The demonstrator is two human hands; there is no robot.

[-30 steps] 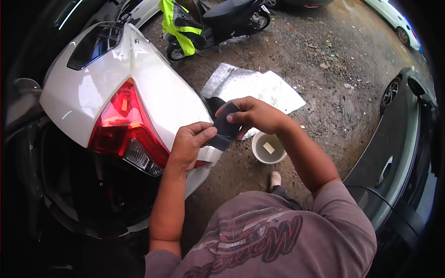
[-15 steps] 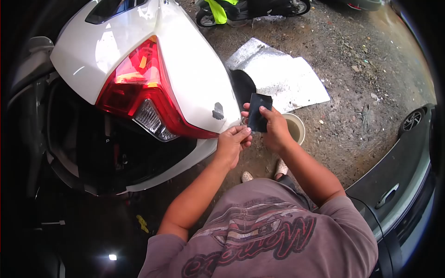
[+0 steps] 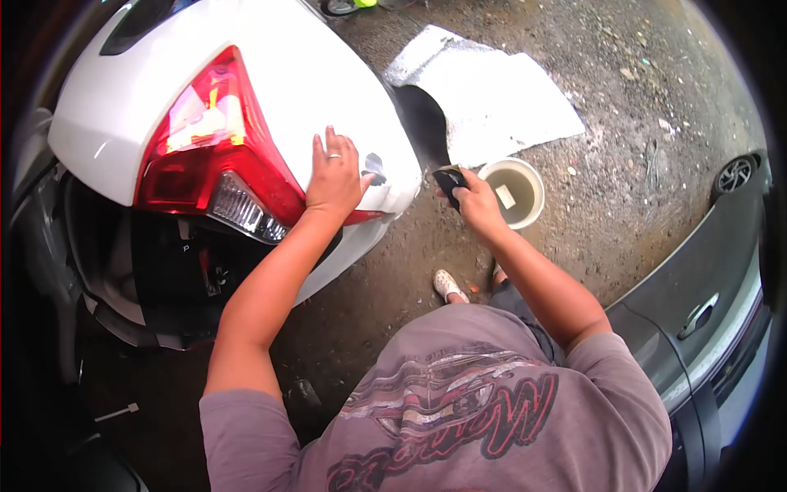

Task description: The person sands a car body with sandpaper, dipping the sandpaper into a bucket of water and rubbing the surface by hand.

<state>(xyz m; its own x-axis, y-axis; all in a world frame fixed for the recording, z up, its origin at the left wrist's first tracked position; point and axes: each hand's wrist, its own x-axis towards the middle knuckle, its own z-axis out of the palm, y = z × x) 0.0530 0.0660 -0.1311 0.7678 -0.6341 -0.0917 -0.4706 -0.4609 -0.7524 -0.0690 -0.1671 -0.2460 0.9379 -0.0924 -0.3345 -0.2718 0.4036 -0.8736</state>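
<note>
My left hand (image 3: 334,176) lies with spread fingers on the white car's rear panel (image 3: 303,90), beside a dark grey patch (image 3: 374,168) in the paint. The red tail light (image 3: 205,148) is to its left. My right hand (image 3: 475,201) is closed on a dark sheet (image 3: 449,182), which looks bent in the fingers, just off the car's corner. Right behind that hand stands a white bucket (image 3: 534,193) of cloudy water with a pale block (image 3: 505,197) in it.
A silvery sheet (image 3: 508,98) lies on the wet, gravelly ground beyond the car's corner. On the right is a dark car (image 3: 656,320) with a door handle. The white car's open rear (image 3: 180,271) is at the left.
My left hand has let go of the dark sheet and moved left onto the car panel. My right hand keeps the sheet, now bent. The view has shifted closer over the car's corner.
</note>
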